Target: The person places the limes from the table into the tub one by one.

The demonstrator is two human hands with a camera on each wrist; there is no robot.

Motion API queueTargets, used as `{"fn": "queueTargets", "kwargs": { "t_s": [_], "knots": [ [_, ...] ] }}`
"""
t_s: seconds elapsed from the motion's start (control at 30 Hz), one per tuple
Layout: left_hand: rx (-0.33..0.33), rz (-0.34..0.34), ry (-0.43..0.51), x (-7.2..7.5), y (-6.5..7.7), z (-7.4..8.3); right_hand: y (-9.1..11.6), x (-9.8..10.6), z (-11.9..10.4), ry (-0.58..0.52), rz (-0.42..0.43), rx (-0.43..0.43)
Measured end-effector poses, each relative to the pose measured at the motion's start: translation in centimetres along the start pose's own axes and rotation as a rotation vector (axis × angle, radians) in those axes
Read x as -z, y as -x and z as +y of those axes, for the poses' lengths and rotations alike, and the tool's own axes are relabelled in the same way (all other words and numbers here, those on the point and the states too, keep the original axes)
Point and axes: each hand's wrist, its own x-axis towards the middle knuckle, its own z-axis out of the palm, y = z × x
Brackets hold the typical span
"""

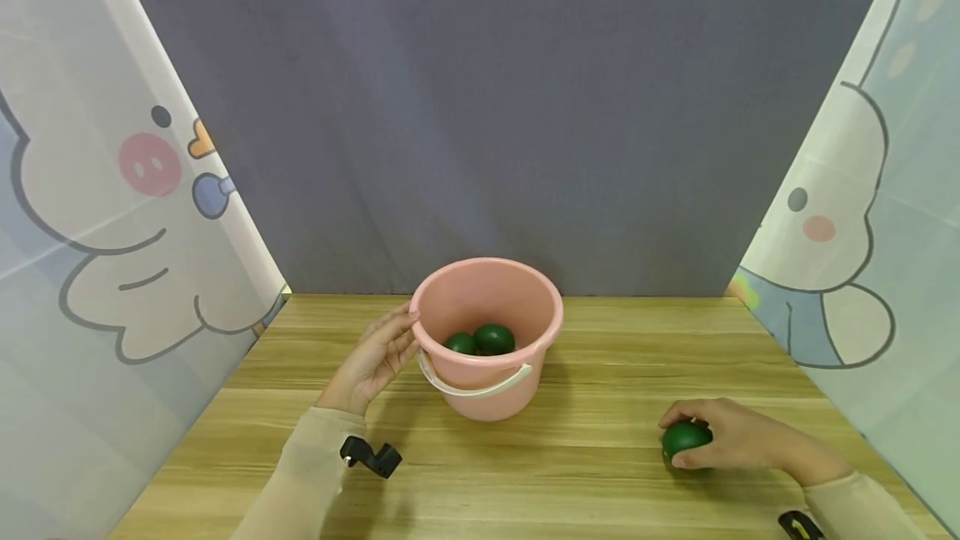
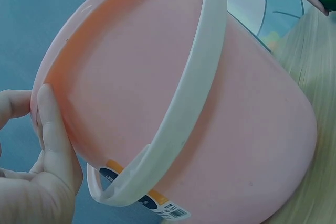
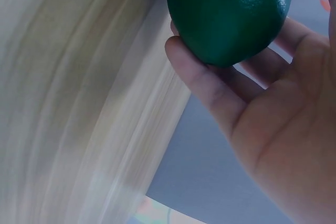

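Note:
A pink bucket with a white handle stands upright on the table, its handle hanging down in front. Inside it lie two dark green avocados. My left hand holds the bucket's rim at its left side; in the left wrist view the thumb presses just beneath the rim with a finger across from it. Off to the right, my right hand grips another glossy green avocado between thumb and fingers, low over the tabletop.
The wood-grain table runs back to a grey curtain. Cartoon-printed sheets hang along both sides. A black mount is strapped to the left wrist. The bucket carries a label.

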Motion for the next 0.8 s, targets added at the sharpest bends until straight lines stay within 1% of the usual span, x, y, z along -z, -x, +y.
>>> {"fn": "queueTargets", "kwargs": {
  "t_s": [0.1, 0.23, 0.4, 0.63, 0.8],
  "knots": [
    [-0.002, -0.002, 0.001, 0.0, 0.0, 0.0, -0.1, 0.2, -0.1, -0.004, 0.002, 0.009],
    [-0.003, -0.007, 0.001, 0.1, 0.0, 0.0, -0.2, 0.3, -0.3, 0.025, 0.016, 0.029],
    [-0.003, -0.003, 0.004, 0.1, 0.0, 0.0, -0.4, 0.5, -0.6, 0.071, 0.047, 0.041],
    [-0.005, -0.005, 0.012, 0.1, 0.0, -0.1, -0.6, 0.7, -1.0, 0.134, 0.109, 0.08],
    [-0.004, -0.003, 0.017, 0.0, 0.1, -0.1, -0.8, 1.0, -1.5, 0.147, 0.141, 0.056]
  ]
}}
